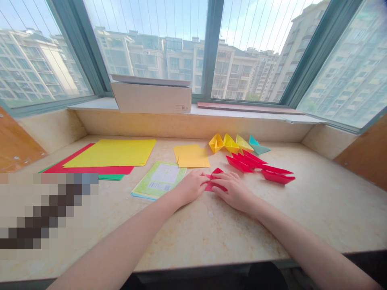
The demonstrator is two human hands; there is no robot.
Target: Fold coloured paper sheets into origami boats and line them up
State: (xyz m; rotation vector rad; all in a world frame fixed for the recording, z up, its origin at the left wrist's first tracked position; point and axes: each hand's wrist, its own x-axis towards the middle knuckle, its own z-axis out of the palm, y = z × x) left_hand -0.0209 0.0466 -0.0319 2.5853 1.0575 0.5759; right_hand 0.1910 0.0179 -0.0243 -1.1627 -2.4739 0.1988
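A small piece of red folding paper (217, 171), partly folded, lies on the stone counter under both hands. My left hand (191, 187) pinches its left edge with fingers closed. My right hand (232, 191) presses on the right part, fingers bent and together, so much of the paper is hidden. Just beyond my right hand sit several red folded paper pieces (242, 162), with another red folded boat shape (277, 175) to their right. Left of my left hand lies a green-printed paper pack (160, 177) in clear wrapping.
Orange-yellow square sheets (192, 156) lie behind the pack. Large yellow sheets (111, 153) overlap red sheets (121, 170) and green ones at left. Yellow paper boats (230, 143) and a turquoise boat (259, 147) stand at the back. A white box (151, 96) rests on the window sill.
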